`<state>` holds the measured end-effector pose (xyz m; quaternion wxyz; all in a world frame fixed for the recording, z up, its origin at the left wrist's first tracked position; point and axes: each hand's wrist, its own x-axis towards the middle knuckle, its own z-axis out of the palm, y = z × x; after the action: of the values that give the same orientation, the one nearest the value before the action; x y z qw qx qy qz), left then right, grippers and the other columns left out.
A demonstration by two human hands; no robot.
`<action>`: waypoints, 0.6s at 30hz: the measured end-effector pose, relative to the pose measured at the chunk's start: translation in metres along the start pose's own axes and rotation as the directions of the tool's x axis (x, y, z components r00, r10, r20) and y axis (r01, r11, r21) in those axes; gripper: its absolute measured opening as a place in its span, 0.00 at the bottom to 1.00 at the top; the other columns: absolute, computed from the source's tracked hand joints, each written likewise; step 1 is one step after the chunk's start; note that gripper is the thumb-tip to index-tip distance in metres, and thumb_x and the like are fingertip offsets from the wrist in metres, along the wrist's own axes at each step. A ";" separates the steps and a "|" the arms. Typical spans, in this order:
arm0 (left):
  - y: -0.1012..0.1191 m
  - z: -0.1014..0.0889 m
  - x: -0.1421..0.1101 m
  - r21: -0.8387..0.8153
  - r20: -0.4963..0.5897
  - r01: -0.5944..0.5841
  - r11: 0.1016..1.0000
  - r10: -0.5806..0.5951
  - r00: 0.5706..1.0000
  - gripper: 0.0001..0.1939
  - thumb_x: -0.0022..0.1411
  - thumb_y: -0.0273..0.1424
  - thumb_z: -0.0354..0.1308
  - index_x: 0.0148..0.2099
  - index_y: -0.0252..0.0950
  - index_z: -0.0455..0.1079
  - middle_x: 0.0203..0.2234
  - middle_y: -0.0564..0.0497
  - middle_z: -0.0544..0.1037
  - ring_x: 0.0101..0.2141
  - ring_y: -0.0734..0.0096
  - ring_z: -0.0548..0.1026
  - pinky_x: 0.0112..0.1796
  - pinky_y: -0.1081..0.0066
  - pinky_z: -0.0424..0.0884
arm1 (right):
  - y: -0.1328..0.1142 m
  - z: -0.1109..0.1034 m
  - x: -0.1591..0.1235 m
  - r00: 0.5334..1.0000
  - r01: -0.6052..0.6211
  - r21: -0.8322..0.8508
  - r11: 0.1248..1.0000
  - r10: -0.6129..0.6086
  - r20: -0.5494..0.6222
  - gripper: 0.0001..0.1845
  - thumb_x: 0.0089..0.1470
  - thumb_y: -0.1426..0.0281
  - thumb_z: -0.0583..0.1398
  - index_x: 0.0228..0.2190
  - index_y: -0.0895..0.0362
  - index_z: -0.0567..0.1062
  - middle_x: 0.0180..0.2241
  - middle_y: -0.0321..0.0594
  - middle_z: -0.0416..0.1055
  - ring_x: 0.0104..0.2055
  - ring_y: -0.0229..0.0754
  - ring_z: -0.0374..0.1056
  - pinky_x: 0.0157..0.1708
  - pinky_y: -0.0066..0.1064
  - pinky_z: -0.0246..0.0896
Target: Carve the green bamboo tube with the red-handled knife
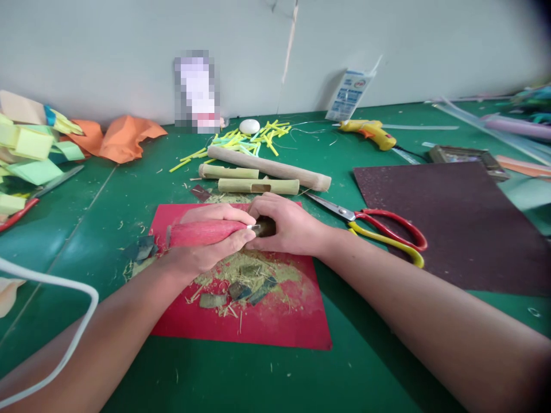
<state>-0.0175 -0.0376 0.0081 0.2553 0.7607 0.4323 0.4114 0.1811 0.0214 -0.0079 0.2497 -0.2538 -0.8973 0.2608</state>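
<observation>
My left hand (206,252) is wrapped round the thick red handle of a carving tool (202,233), with a short metal tip at its right end. That tip touches a short dark greenish-brown piece, likely bamboo (266,227), which my right hand (286,223) grips with curled fingers; much of it is hidden. Both hands are over a red sheet (275,327) strewn with pale shavings (232,267) and several dark flat chips (239,291). Just beyond my hands lie two cut bamboo tubes, the nearer one (279,186) notched on top, and a longer pale round stick (275,167).
Scissors (344,213) with red and yellow handles lie right of the red sheet, partly on a dark brown sheet (451,229). Behind are yellow strips (275,135), a white oval object (249,127) and a yellow glue gun (372,133). Folded paper (32,143) is piled left; a white cable (92,298) loops nearby.
</observation>
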 end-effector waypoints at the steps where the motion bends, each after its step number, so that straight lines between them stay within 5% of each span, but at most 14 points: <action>1: 0.000 0.000 0.000 -0.003 0.002 0.004 1.000 -0.004 1.000 0.05 0.59 0.33 0.64 0.40 0.44 0.76 0.37 0.53 0.82 0.38 0.67 0.79 0.41 0.66 0.77 | 0.000 0.000 0.000 1.000 0.001 -0.001 1.000 -0.001 -0.001 0.13 0.47 0.67 0.68 0.30 0.56 0.69 0.32 0.36 0.70 0.36 0.40 0.63 0.36 0.32 0.56; 18: 0.008 0.001 0.004 0.050 0.033 -0.013 0.999 0.011 0.999 0.02 0.60 0.30 0.61 0.36 0.41 0.75 0.31 0.55 0.79 0.32 0.72 0.76 0.37 0.68 0.73 | -0.001 -0.001 -0.001 1.000 0.006 0.028 1.000 -0.006 -0.005 0.12 0.47 0.68 0.69 0.29 0.57 0.70 0.32 0.36 0.71 0.36 0.40 0.63 0.37 0.31 0.56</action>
<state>-0.0117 -0.0386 0.0152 0.2407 0.7762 0.4335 0.3895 0.1814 0.0203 -0.0069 0.2560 -0.2483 -0.8938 0.2720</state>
